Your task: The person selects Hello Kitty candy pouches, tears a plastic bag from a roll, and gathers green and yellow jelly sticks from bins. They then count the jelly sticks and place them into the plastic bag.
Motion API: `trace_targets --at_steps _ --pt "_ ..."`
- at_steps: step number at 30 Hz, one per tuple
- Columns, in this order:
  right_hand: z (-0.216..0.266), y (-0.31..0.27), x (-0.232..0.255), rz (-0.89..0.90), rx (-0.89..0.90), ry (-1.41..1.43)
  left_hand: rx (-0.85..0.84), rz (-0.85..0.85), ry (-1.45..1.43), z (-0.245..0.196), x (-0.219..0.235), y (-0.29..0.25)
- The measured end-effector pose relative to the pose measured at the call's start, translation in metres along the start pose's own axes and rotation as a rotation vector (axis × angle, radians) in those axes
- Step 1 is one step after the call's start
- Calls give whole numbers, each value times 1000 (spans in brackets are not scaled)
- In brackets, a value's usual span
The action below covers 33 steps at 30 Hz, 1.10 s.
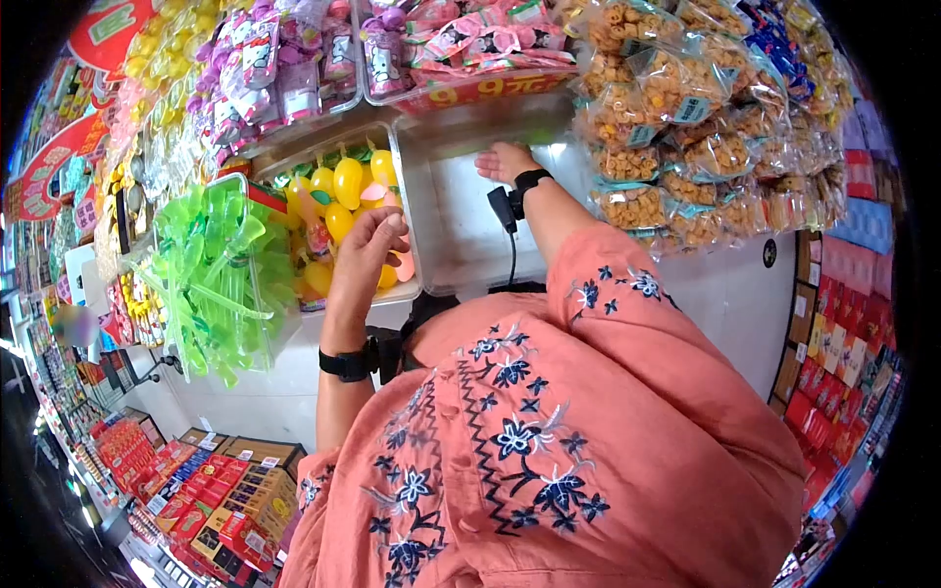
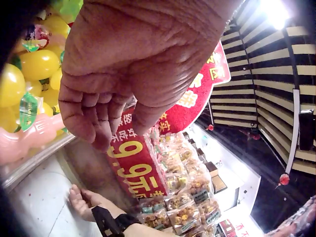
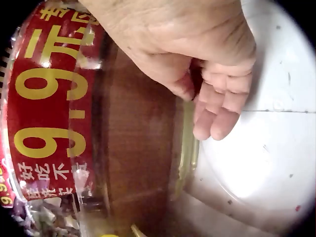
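My left hand (image 1: 371, 243) hovers over the right part of a bin of yellow, fruit-shaped items (image 1: 348, 183) with green tops. Its fingers hang loosely bent, with nothing between them in the left wrist view. My right hand (image 1: 505, 163) is inside the neighbouring clear plastic bin (image 1: 446, 265), which has a pale bottom (image 3: 276, 153). That hand's fingers (image 3: 217, 126) are extended and loosely bent, holding nothing. Beside them, a yellowish-green strip (image 3: 186, 148) runs along the bin's wall.
Bagged brown snacks (image 1: 686, 108) are piled on the right. Green plastic items (image 1: 211, 274) fill a container at left. Purple packages (image 1: 260, 69) and pink packages (image 1: 480, 39) stand behind, above a red price sign (image 1: 490, 90). Boxed goods (image 1: 221, 500) are stacked low at left.
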State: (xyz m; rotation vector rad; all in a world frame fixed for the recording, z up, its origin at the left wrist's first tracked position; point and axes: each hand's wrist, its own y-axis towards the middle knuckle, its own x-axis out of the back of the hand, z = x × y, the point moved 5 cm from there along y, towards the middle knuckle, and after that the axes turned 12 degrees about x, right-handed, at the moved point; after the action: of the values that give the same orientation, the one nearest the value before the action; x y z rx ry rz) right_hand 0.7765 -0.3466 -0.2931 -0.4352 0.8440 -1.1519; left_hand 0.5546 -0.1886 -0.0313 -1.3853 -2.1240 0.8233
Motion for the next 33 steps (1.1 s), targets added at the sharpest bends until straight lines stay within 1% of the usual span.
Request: trace_targets --at_steps 5,9,12,15,18,19,22,23,24,25,27,28,30,33 --pt "13 -15 -3 9 -105 -37 -6 3 0 -2 -2 -3" --pt "16 -20 -3 94 -100 -152 -25 14 3 -4 -5 -5" --pt "30 -39 -8 10 31 -167 -51 10 -6 -7 -3 -10" --pt "43 -55 -28 98 133 -105 -90 -21 -15 -14 0 -17" --pt "55 -74 -52 155 163 -102 -165 -89 4 -24 13 -31" --pt "58 -78 -58 194 174 -84 -187 -147 20 -33 16 -44" --pt "70 -88 -72 307 187 -95 -358 -388 -4 -47 48 -80" --pt "78 -101 -78 330 202 -120 -432 -493 -68 -56 58 -98" --pt "84 -112 -84 361 239 -139 -522 -625 37 -63 75 -114" --pt "88 -119 -88 408 252 -146 -562 -755 57 -68 92 -131" --pt "97 -142 -101 444 267 -174 -647 -1011 122 -71 124 -159" --pt "99 -151 -107 460 274 -197 -630 -1110 170 -69 142 -168" --pt "99 -167 -118 520 270 -214 -692 -1234 332 -61 172 -173" --pt "97 -185 -128 575 261 -257 -481 -1314 601 -42 204 -166"
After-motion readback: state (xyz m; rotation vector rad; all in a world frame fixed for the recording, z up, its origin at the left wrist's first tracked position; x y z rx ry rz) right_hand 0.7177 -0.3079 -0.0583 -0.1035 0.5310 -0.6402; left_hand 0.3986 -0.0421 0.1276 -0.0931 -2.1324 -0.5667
